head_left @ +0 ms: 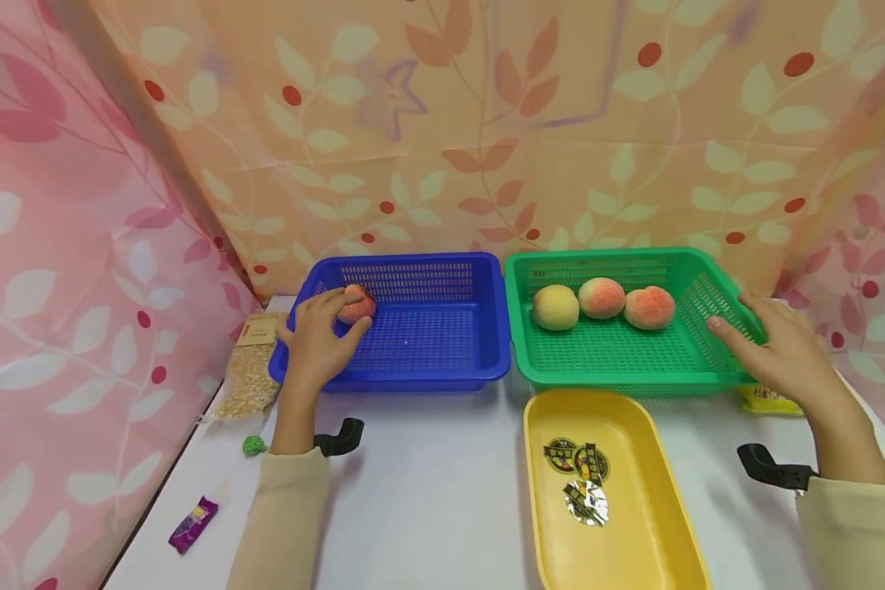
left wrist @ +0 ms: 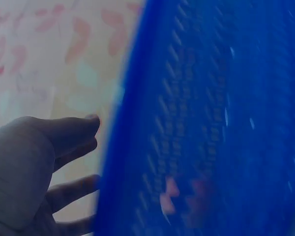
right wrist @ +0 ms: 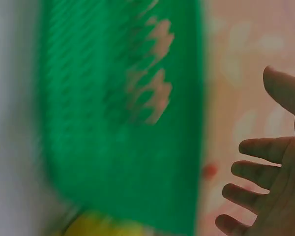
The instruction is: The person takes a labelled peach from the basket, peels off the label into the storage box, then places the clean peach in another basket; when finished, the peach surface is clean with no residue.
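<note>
A blue basket [head_left: 442, 365] and a green basket [head_left: 605, 373] stand side by side at the back of the white table. My left hand [head_left: 332, 321] reaches over the blue basket's left rim, its relaxed fingers against a peach [head_left: 359, 306] in the basket's far-left corner. The left wrist view shows this hand [left wrist: 73, 152] with straight fingers beside the blue basket's wall [left wrist: 211, 98], the peach [left wrist: 182, 196] blurred through the mesh. Three peaches [head_left: 601, 297] lie along the back of the green basket. My right hand [head_left: 737, 324] hovers with fingers spread at its right rim; it [right wrist: 265, 182] holds nothing beside the green wall [right wrist: 118, 162].
A yellow tray [head_left: 634, 426] with foil wrappers [head_left: 578, 475] sits in front of the green basket. A bag of grains [head_left: 251, 369], a green candy [head_left: 253, 445] and a purple candy [head_left: 192, 524] lie at the left. A yellow packet [head_left: 767, 400] lies under my right hand. Patterned curtains enclose the table.
</note>
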Available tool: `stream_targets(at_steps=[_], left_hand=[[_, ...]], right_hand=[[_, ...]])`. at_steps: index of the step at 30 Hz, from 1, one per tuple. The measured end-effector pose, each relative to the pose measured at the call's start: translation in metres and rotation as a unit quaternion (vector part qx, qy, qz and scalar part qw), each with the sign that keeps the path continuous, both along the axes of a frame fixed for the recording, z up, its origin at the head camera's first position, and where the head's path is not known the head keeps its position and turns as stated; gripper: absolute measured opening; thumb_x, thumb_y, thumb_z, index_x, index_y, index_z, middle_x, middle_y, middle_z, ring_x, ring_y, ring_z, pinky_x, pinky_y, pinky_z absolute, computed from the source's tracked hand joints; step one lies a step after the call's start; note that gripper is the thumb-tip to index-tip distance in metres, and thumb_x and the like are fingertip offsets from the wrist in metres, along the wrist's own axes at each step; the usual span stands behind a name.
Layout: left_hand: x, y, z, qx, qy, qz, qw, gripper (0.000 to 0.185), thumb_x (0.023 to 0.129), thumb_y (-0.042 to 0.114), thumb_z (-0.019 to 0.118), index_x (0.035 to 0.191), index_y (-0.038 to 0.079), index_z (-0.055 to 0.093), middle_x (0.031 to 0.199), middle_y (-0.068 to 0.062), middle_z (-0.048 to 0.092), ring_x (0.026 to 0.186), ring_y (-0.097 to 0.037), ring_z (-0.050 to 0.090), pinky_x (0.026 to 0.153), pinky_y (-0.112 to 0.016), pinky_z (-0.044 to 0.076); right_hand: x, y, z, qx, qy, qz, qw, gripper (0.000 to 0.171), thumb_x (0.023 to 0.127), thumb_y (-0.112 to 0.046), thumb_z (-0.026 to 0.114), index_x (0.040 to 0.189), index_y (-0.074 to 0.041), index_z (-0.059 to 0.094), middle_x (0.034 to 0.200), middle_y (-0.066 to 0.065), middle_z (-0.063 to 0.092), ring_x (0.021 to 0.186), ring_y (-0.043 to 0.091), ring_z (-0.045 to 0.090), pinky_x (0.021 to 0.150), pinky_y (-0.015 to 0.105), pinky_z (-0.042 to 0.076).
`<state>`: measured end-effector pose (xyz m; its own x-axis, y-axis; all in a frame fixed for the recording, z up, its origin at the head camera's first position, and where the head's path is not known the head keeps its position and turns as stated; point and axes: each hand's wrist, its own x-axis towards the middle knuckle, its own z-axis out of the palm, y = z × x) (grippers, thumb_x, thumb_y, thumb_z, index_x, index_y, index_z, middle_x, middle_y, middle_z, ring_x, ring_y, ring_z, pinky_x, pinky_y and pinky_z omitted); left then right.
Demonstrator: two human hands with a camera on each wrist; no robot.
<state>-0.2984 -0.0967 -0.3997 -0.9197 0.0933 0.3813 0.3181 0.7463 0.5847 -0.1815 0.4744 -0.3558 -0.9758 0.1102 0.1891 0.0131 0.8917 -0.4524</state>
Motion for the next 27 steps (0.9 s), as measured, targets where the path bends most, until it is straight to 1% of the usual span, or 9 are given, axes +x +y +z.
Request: stream_targets(at_steps=[2,4,7,9,11,15,20,24,27], left_hand=[[0.003,-0.012,-0.008,-0.004,-0.009,0.027,0.9996,0.044,0.096,0.036,0.067,0.137,0.018,0.064,0.154,-0.014,0.051,0.146,-0.045,0.033,0.109,-0.080,-0.002],[0.004,-0.024,-0.015,-0.005,-0.016,0.054,0.9984,0.043,0.097,0.035,0.067,0.136,0.019,0.065,0.154,-0.015,0.051,0.145,-0.046,0.035,0.109,-0.079,-0.001],[0.006,-0.036,-0.021,0.001,-0.015,0.083,0.9964,0.041,0.097,0.037,0.066,0.135,0.021,0.066,0.152,-0.014,0.054,0.142,-0.046,0.041,0.110,-0.077,0.001],[0.006,-0.042,-0.025,0.007,-0.013,0.099,0.9950,0.040,0.096,0.038,0.066,0.134,0.022,0.067,0.149,-0.014,0.057,0.140,-0.045,0.045,0.110,-0.077,0.002],[0.007,-0.047,-0.028,0.017,-0.018,0.109,0.9937,0.040,0.096,0.038,0.066,0.133,0.022,0.068,0.149,-0.012,0.058,0.139,-0.044,0.047,0.109,-0.076,0.001],[0.008,-0.055,-0.032,0.030,-0.028,0.121,0.9918,0.039,0.095,0.038,0.066,0.130,0.022,0.070,0.151,-0.005,0.057,0.141,-0.041,0.046,0.110,-0.072,0.002],[0.007,-0.060,-0.039,0.048,-0.025,0.107,0.9928,0.037,0.096,0.035,0.065,0.129,0.018,0.071,0.155,0.000,0.052,0.146,-0.041,0.038,0.109,-0.072,0.003],[0.006,-0.065,-0.048,0.071,-0.018,0.082,0.9939,0.038,0.092,0.019,0.062,0.129,0.017,0.071,0.157,-0.001,0.049,0.149,-0.045,0.033,0.107,-0.075,0.003],[0.006,-0.067,-0.054,0.088,-0.006,0.068,0.9938,0.043,0.086,0.009,0.059,0.126,0.016,0.073,0.157,-0.001,0.050,0.149,-0.045,0.033,0.106,-0.077,0.003]], right_hand=[[-0.010,-0.019,0.016,-0.022,-0.002,0.018,1.000,0.076,0.103,-0.045,0.052,0.160,-0.002,0.025,0.160,0.037,0.024,0.146,0.062,0.016,0.111,0.081,0.012],[-0.020,-0.041,0.032,-0.043,-0.002,0.046,0.998,0.074,0.102,-0.045,0.055,0.160,-0.008,0.029,0.163,0.032,0.026,0.149,0.059,0.017,0.112,0.079,0.015],[-0.034,-0.078,0.053,-0.080,-0.011,0.085,0.993,0.069,0.101,-0.046,0.059,0.159,-0.017,0.036,0.163,0.023,0.033,0.148,0.051,0.027,0.112,0.072,0.025],[-0.045,-0.105,0.063,-0.106,-0.009,0.106,0.989,0.063,0.100,-0.046,0.060,0.156,-0.021,0.042,0.160,0.016,0.041,0.144,0.044,0.036,0.111,0.064,0.031],[-0.057,-0.131,0.069,-0.143,-0.012,0.131,0.981,0.060,0.100,-0.046,0.061,0.153,-0.023,0.047,0.157,0.011,0.048,0.138,0.036,0.045,0.109,0.054,0.036],[-0.089,-0.180,0.072,-0.201,-0.006,0.189,0.961,0.050,0.100,-0.041,0.063,0.145,-0.022,0.056,0.145,0.005,0.060,0.127,0.022,0.057,0.104,0.040,0.044],[-0.128,-0.227,0.066,-0.242,0.007,0.244,0.939,0.039,0.099,-0.030,0.067,0.137,-0.021,0.064,0.136,0.005,0.066,0.116,0.021,0.064,0.097,0.037,0.052],[-0.154,-0.259,0.054,-0.248,0.022,0.275,0.929,0.036,0.097,-0.021,0.069,0.133,-0.016,0.068,0.128,0.014,0.070,0.111,0.027,0.068,0.095,0.040,0.055],[-0.168,-0.277,0.044,-0.247,0.024,0.282,0.927,0.035,0.096,-0.020,0.070,0.131,-0.014,0.069,0.125,0.015,0.071,0.108,0.028,0.068,0.094,0.040,0.055]])
